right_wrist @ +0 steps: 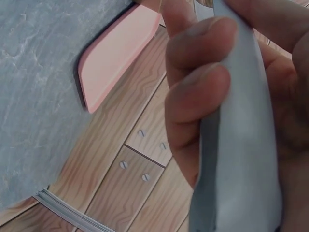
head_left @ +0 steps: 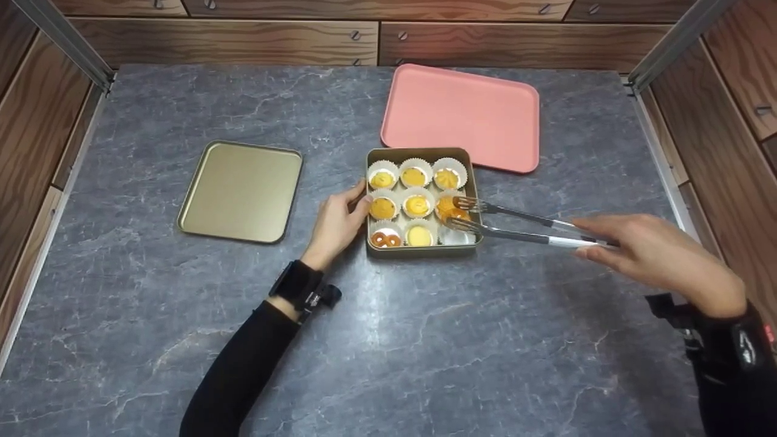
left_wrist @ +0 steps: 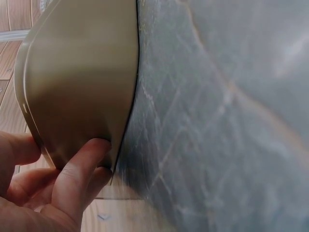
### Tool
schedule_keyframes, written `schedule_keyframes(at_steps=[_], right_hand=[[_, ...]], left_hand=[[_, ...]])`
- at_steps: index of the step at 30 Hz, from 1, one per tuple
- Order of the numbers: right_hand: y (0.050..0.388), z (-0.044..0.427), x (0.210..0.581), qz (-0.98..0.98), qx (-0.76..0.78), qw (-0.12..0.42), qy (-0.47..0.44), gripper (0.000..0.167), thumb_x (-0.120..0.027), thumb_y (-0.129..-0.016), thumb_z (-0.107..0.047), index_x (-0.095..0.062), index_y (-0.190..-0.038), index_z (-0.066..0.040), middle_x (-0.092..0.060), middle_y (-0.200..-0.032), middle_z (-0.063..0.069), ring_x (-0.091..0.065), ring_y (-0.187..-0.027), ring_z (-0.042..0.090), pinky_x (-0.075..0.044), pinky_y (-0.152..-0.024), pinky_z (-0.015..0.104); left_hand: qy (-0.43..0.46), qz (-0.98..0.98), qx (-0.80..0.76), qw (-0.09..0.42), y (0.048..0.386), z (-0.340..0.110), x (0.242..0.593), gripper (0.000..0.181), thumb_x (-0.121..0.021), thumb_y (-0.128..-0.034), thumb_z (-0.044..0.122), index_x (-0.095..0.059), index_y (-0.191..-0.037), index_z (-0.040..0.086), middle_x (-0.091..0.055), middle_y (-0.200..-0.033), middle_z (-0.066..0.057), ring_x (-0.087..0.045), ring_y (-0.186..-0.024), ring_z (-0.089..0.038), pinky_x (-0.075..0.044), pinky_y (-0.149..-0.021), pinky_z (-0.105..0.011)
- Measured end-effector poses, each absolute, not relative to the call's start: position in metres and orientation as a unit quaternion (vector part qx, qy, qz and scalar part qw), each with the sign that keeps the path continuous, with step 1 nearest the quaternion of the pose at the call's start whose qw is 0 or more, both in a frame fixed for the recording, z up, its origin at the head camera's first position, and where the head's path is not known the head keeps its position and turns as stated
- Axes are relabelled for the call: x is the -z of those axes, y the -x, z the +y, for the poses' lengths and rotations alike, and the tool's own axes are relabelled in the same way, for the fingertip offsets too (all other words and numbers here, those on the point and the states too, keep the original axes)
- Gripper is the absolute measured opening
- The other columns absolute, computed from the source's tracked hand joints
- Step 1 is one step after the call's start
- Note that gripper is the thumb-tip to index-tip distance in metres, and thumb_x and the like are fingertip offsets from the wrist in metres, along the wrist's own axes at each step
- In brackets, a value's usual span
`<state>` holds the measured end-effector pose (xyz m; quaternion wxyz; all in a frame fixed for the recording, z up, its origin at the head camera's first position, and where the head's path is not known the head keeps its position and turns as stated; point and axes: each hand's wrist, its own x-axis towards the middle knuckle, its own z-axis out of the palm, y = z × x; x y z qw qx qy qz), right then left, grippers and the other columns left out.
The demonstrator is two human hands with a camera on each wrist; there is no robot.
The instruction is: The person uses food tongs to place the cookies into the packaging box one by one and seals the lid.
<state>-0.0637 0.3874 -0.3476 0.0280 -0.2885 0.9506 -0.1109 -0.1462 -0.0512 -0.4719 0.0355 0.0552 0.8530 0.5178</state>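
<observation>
A gold square tin (head_left: 421, 252) holds rows of white paper cups with yellow and orange cookies; a pretzel-shaped one (head_left: 385, 239) lies at the near left. My left hand (head_left: 340, 221) holds the tin's left side, its fingertips (left_wrist: 99, 145) against the outer wall in the left wrist view. My right hand (head_left: 661, 255) grips metal tongs (head_left: 534, 229) by the handles, with the fingers curled round them in the right wrist view. The fork-like tips reach into the tin at an orange cookie (head_left: 446, 209) on the right. I cannot tell whether they clamp it.
Behind the tin lies a pink tray (head_left: 464, 115), close to its back right corner. A gold lid (head_left: 243, 191) lies to the left on the grey marbled table (head_left: 388, 364). Wood-patterned panels (head_left: 243, 42) border the table at the back and sides.
</observation>
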Motion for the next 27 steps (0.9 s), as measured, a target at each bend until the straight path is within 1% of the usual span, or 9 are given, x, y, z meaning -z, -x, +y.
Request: schedule_keyframes(at_steps=[5,12,18,21,22,23,24,25,27], right_hand=[[0.063,0.382,0.338,0.953,0.087,0.056,0.286,0.044,-0.08,-0.09,-0.017,-0.07,-0.13,-0.002,-0.075,-0.115,0.019,-0.073,-0.096,0.039,-0.058,-0.079,0.059],[0.061,0.371,0.322,0.958,0.051,0.062,0.275,0.044,-0.083,-0.088,-0.021,-0.073,-0.128,-0.004,-0.077,-0.111,0.014,-0.074,-0.09,0.036,-0.059,-0.073,0.058],[0.062,0.355,0.309,0.966,0.019,0.114,0.231,0.046,-0.081,-0.091,-0.022,-0.07,-0.132,-0.005,-0.076,-0.112,0.015,-0.073,-0.09,0.036,-0.058,-0.068,0.057],[0.063,0.346,0.303,0.967,0.0,0.133,0.215,0.046,-0.08,-0.092,-0.021,-0.069,-0.135,-0.007,-0.076,-0.111,0.015,-0.072,-0.084,0.033,-0.057,-0.062,0.052],[0.064,0.343,0.302,0.967,-0.005,0.135,0.215,0.046,-0.08,-0.092,-0.021,-0.069,-0.135,-0.007,-0.076,-0.112,0.015,-0.072,-0.083,0.032,-0.057,-0.06,0.051],[0.065,0.341,0.3,0.967,-0.009,0.136,0.214,0.046,-0.08,-0.092,-0.02,-0.069,-0.135,-0.007,-0.076,-0.111,0.015,-0.072,-0.079,0.03,-0.056,-0.058,0.049],[0.065,0.34,0.299,0.967,-0.012,0.14,0.213,0.046,-0.08,-0.092,-0.02,-0.069,-0.135,-0.008,-0.076,-0.11,0.015,-0.07,-0.076,0.027,-0.055,-0.056,0.047],[0.066,0.338,0.298,0.967,-0.014,0.14,0.213,0.046,-0.08,-0.091,-0.02,-0.07,-0.135,-0.009,-0.076,-0.11,0.015,-0.069,-0.073,0.025,-0.054,-0.053,0.045],[0.067,0.335,0.296,0.967,-0.018,0.142,0.212,0.047,-0.081,-0.091,-0.02,-0.07,-0.135,-0.009,-0.077,-0.106,0.014,-0.065,-0.067,0.02,-0.05,-0.05,0.042]], left_hand=[[-0.059,0.857,-0.511,0.023,0.146,-0.052,0.473,0.047,-0.061,-0.1035,0.022,-0.053,-0.146,0.003,-0.056,-0.146,-0.018,-0.054,-0.137,-0.03,-0.042,-0.116,-0.039],[-0.06,0.857,-0.512,0.025,0.146,-0.051,0.473,0.048,-0.061,-0.1033,0.021,-0.053,-0.146,0.002,-0.055,-0.146,-0.019,-0.055,-0.136,-0.031,-0.043,-0.115,-0.04],[-0.057,0.855,-0.514,0.03,0.146,-0.051,0.472,0.048,-0.062,-0.1036,0.021,-0.053,-0.146,0.002,-0.054,-0.147,-0.019,-0.054,-0.137,-0.031,-0.042,-0.116,-0.04],[-0.053,0.857,-0.512,0.029,0.147,-0.051,0.472,0.047,-0.062,-0.1036,0.02,-0.053,-0.146,0.002,-0.054,-0.147,-0.017,-0.055,-0.136,-0.028,-0.042,-0.116,-0.039],[-0.052,0.857,-0.512,0.03,0.146,-0.051,0.471,0.047,-0.062,-0.1037,0.02,-0.053,-0.146,0.002,-0.054,-0.147,-0.017,-0.061,-0.129,-0.027,-0.047,-0.111,-0.037],[-0.051,0.856,-0.513,0.031,0.146,-0.051,0.471,0.047,-0.062,-0.1037,0.02,-0.053,-0.146,0.002,-0.055,-0.147,-0.017,-0.067,-0.115,-0.025,-0.053,-0.102,-0.035],[-0.052,0.856,-0.513,0.033,0.146,-0.051,0.471,0.047,-0.062,-0.1039,0.021,-0.053,-0.146,0.003,-0.055,-0.147,-0.017,-0.069,-0.1,-0.022,-0.056,-0.093,-0.032],[-0.051,0.855,-0.514,0.036,0.146,-0.051,0.471,0.047,-0.061,-0.1041,0.021,-0.052,-0.147,0.003,-0.055,-0.147,-0.017,-0.067,-0.083,-0.017,-0.056,-0.081,-0.029],[-0.051,0.853,-0.518,0.042,0.146,-0.051,0.471,0.048,-0.061,-0.1044,0.022,-0.051,-0.148,0.003,-0.054,-0.148,-0.018,-0.049,-0.059,-0.01,-0.049,-0.06,-0.025]])
